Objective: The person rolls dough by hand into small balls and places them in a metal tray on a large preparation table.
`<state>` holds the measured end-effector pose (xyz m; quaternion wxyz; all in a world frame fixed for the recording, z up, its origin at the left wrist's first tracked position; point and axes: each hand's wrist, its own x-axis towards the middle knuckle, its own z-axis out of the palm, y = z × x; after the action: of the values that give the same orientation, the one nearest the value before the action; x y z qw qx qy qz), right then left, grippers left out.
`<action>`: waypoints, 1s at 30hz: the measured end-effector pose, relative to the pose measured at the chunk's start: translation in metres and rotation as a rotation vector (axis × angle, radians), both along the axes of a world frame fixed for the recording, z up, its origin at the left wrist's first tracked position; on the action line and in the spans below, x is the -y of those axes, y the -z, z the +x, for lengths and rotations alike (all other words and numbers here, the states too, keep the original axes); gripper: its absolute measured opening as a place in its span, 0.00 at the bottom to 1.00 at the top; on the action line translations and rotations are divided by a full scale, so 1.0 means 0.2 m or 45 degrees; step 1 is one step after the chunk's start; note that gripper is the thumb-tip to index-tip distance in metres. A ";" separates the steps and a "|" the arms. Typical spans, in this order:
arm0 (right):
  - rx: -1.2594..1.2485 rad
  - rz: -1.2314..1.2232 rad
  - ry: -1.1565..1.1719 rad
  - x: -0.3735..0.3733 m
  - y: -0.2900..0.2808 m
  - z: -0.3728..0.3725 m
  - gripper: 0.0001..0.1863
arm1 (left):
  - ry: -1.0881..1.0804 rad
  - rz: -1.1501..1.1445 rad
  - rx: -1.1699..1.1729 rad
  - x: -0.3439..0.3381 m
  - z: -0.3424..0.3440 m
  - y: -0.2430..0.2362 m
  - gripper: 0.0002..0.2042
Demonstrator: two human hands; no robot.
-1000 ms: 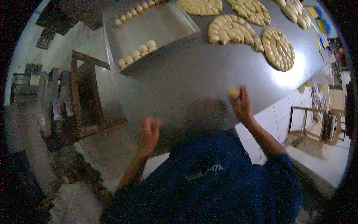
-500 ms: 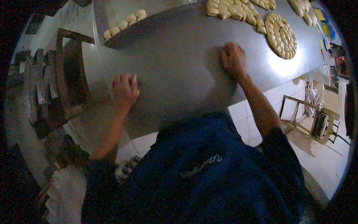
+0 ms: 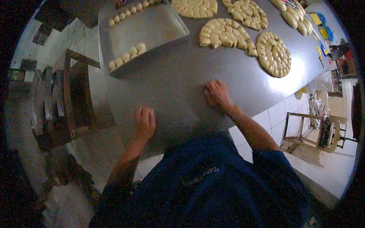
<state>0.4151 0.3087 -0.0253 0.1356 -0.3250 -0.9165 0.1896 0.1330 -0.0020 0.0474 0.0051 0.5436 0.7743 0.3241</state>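
At tbl (4 dough coils): L hand curled, R hand cupped; grips unclear.

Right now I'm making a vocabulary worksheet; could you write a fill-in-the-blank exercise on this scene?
The tray holding dough balls lies to the ____ of the coiled dough.
The ____ hand is nearer the coiled dough than the left hand.
The shirt is dark ____.

Missing words: left; right; blue.

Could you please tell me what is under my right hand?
Around your right hand, only the grey metal table shows. The back of the hand faces up, so whatever lies directly beneath it is covered; I cannot tell whether anything is there.
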 end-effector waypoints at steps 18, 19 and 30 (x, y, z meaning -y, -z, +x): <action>-0.311 -0.213 0.108 -0.05 -0.30 -0.21 0.13 | -0.181 -0.135 -0.104 -0.24 -0.24 0.04 0.05; -0.101 -0.101 -0.004 0.03 -0.41 -0.25 0.12 | -0.097 -0.074 -0.113 -0.12 -0.29 0.11 0.06; -0.374 0.186 -0.219 0.13 -0.35 -0.17 0.11 | -0.669 0.420 0.179 0.22 -0.51 0.04 0.23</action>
<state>0.3806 0.2836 0.0455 0.2745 -0.2037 -0.9226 0.1789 0.0313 -0.0466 0.0401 -0.1135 0.2947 0.8230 0.4721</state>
